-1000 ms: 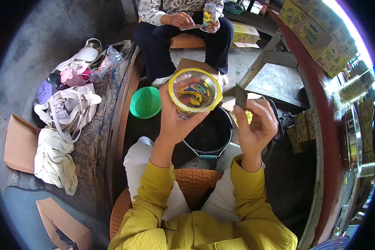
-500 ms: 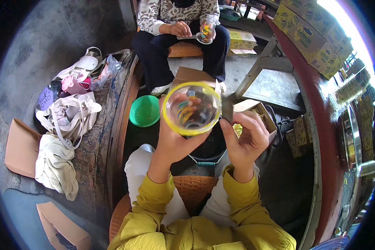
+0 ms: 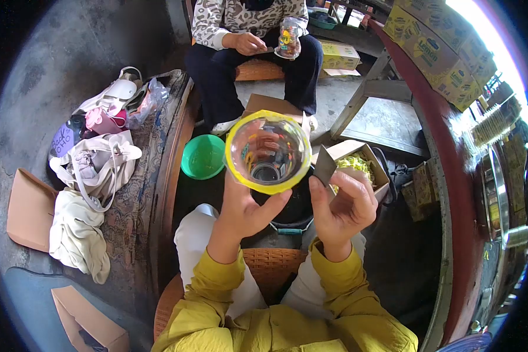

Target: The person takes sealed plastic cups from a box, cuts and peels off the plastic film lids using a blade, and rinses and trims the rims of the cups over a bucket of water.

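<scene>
My left hand (image 3: 239,214) is wrapped round a clear cup (image 3: 290,149) with a yellow rim. The cup's open mouth faces me, and coloured marks show through its wall. Between the thumb and fingers of my right hand (image 3: 345,211) is a thin flat grey blade (image 3: 323,168), pointing up just right of the rim. Whether the blade touches the rim I cannot tell. Below both hands, between my knees, stands a dark bucket (image 3: 296,222) with a teal handle grip, partly hidden by my left hand and the cup.
Opposite me a seated person (image 3: 249,23) holds a similar printed clear container (image 3: 288,38) and a thin tool. A green basin (image 3: 203,157) sits at left, a carton of yellow strips (image 3: 358,164) at right. Bags (image 3: 102,158) lie on the left bench; stacked cartons (image 3: 431,50) stand upper right.
The cup has turned in my left hand, its mouth now facing me more squarely. My right hand's blade has tilted and shows broader. The other person's container has turned too.
</scene>
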A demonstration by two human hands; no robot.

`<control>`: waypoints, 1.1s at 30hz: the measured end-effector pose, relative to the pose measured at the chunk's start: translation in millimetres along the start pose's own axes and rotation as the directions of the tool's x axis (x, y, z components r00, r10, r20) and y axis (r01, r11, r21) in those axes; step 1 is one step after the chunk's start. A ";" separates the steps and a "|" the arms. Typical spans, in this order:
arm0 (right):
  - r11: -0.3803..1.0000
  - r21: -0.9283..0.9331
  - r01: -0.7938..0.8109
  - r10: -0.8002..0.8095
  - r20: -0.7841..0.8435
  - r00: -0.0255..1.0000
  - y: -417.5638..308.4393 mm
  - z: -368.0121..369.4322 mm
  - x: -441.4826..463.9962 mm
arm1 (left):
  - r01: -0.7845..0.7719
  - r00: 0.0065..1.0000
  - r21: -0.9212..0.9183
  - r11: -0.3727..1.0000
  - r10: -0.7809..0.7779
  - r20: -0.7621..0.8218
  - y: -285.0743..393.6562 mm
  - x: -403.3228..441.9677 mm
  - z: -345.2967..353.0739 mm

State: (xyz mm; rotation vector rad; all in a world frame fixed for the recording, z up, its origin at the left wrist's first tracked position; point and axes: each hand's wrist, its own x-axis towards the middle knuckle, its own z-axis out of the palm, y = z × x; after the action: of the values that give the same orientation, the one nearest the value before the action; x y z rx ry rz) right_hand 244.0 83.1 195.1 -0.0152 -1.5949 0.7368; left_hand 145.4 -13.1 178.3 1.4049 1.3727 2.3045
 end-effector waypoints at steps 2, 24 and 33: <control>1.000 -0.023 0.007 -0.008 -0.007 1.000 0.5 0.9 -1.6 | -0.007 1.000 0.049 0.999 0.008 -0.014 -1.9 -2.5 3.5; 0.978 -0.178 0.111 -0.116 -0.017 0.993 2.1 2.1 -0.8 | -0.066 0.994 0.202 0.977 0.047 0.099 -9.0 -7.6 -0.3; 0.964 -0.245 0.103 -0.113 -0.027 0.993 5.0 3.9 -3.1 | -0.044 0.993 0.250 0.967 0.014 0.119 -13.2 -6.9 -2.7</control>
State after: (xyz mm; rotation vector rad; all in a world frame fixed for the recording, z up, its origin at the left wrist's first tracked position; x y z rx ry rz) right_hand 239.1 84.1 190.2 -0.1200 -1.6256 0.4507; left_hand 142.8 -10.6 163.6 1.6102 1.6658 2.0841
